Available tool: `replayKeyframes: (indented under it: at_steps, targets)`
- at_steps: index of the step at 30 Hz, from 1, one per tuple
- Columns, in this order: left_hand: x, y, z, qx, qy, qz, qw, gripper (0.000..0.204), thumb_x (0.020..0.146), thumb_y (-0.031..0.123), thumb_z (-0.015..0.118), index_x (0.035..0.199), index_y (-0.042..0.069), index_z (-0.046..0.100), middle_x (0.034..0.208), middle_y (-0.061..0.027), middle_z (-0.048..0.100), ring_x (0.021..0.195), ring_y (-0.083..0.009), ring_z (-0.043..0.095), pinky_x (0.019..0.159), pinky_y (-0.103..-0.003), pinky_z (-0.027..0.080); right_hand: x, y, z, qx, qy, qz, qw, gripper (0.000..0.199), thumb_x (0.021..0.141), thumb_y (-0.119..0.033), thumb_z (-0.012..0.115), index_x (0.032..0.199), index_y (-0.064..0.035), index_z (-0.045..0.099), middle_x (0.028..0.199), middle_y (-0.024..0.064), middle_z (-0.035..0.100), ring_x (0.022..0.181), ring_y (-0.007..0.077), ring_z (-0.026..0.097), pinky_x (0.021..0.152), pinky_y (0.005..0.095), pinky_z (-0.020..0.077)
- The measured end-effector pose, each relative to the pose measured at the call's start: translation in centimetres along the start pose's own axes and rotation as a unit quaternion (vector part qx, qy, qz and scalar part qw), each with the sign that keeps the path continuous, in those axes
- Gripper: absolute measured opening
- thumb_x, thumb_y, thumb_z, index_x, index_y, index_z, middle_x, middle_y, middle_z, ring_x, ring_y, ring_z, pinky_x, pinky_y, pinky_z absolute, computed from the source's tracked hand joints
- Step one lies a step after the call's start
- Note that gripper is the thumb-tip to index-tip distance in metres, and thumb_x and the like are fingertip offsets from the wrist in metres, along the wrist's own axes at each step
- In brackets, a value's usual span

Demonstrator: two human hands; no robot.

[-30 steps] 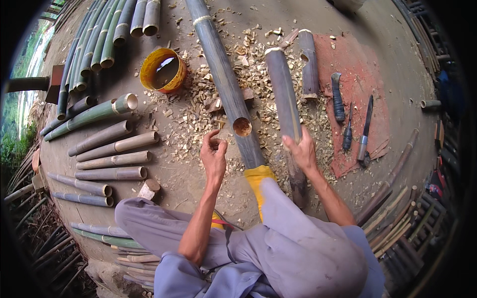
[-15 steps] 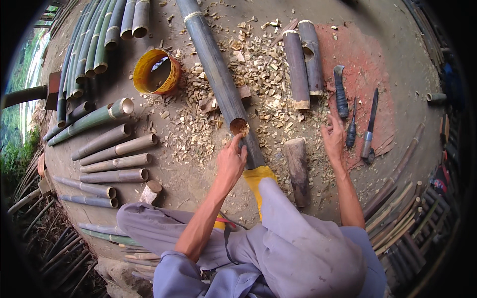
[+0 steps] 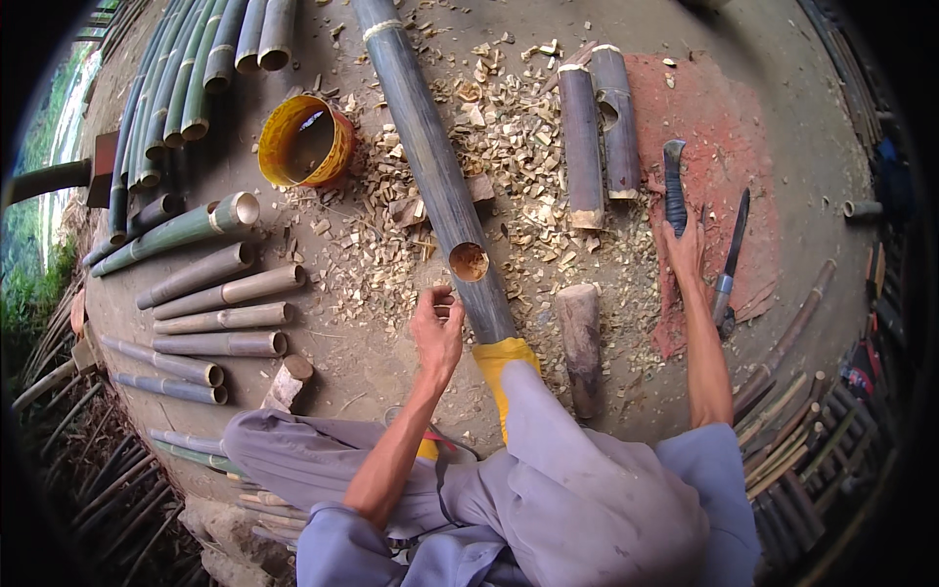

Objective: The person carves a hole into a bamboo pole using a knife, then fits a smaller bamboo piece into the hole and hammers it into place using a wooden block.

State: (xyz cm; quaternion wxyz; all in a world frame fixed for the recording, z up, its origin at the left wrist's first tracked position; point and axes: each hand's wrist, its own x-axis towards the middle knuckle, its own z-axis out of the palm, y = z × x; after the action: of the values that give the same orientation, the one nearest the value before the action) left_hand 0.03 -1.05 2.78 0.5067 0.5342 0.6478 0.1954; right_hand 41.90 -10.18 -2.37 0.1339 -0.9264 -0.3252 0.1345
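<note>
A thick dark bamboo pole [image 3: 427, 147] slopes toward me, its near end at the yellow cuff on my leg. A round hole [image 3: 469, 261] is cut into its upper side. Just left of the pole, below the hole, my left hand [image 3: 437, 328] hangs empty, fingers loosely curled and apart. On the red cloth [image 3: 719, 127] my right hand [image 3: 687, 252] reaches the lower end of a curved blade's dark wrapped handle [image 3: 675, 201]. It covers most of a thin-bladed tool beside it; its grip is hidden. Right of it lies a long knife [image 3: 732, 249].
Wood chips [image 3: 518, 147] spread around the pole. Two cut bamboo pieces [image 3: 583, 147] lie to its right, with a short log [image 3: 581, 347] nearer me. A yellow bucket [image 3: 305, 142] stands left. Several bamboo lengths [image 3: 230, 293] lie along the left side.
My left hand has drawn back from the hole toward me and left the pole. My right hand has moved forward and right onto the tools on the red cloth.
</note>
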Motion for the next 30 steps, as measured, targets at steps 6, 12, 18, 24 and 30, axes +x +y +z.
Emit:
replayKeyframes:
  at_steps: [6, 12, 18, 24, 30]
  targets:
    - [-0.7, 0.5, 0.3, -0.016, 0.037, 0.046, 0.998, 0.02, 0.083, 0.004, 0.058, 0.103, -0.001, 0.059, 0.09, -0.008, 0.062, 0.075, -0.0146, 0.059, 0.067, -0.029, 0.049, -1.8, 1.0, -2.0, -0.037, 0.169, 0.02, 0.985, 0.038, 0.083, -0.021, 0.061, 0.115, -0.0031, 0.053, 0.105, 0.0219, 0.056, 0.099, 0.0386, 0.053, 0.086, 0.0477, 0.0421]
    - [-0.7, 1.8, 1.1, -0.037, 0.026, 0.115, 0.992, 0.02, 0.084, 0.0, 0.056, 0.104, 0.0, 0.059, 0.092, -0.0071, 0.062, 0.082, -0.0135, 0.059, 0.074, -0.028, 0.049, -7.5, 3.1, -1.6, -0.197, 0.09, 0.017, 0.976, 0.043, 0.083, -0.019, 0.061, 0.12, -0.002, 0.048, 0.106, 0.0227, 0.055, 0.101, 0.0386, 0.055, 0.086, 0.0479, 0.0426]
    - [-2.7, 5.5, 4.3, -0.02, -0.169, 0.294, 0.941, 0.025, 0.077, -0.006, 0.058, 0.101, 0.001, 0.061, 0.089, -0.0108, 0.061, 0.082, -0.0205, 0.062, 0.074, -0.032, 0.051, -7.3, 7.2, -2.1, 0.068, 0.153, 0.041, 0.985, 0.035, 0.083, -0.017, 0.059, 0.112, 0.0005, 0.052, 0.097, 0.0175, 0.06, 0.089, 0.0295, 0.059, 0.079, 0.0413, 0.0451]
    - [-3.5, 11.5, 7.2, 0.147, -0.145, 0.553, 0.807, 0.058, 0.069, 0.005, 0.066, 0.125, 0.011, 0.051, 0.111, -0.0092, 0.055, 0.108, -0.0274, 0.053, 0.107, -0.047, 0.032, -13.8, -6.6, -10.5, 0.223, 0.082, 0.001, 0.971, 0.026, 0.085, -0.017, 0.06, 0.104, 0.0015, 0.057, 0.084, 0.0094, 0.062, 0.071, 0.0161, 0.058, 0.067, 0.0318, 0.048]
    - [1.0, 14.6, 7.2, -0.004, -0.242, 0.462, 0.853, 0.047, 0.066, 0.005, 0.075, 0.108, 0.008, 0.055, 0.086, -0.0055, 0.058, 0.076, -0.0202, 0.062, 0.068, -0.035, 0.052, -18.1, -14.9, -12.4, 0.561, -0.147, -0.049, 0.813, 0.065, 0.084, -0.029, 0.067, 0.135, -0.0012, 0.037, 0.115, 0.0133, 0.051, 0.102, 0.0177, 0.052, 0.087, 0.0307, 0.0439]
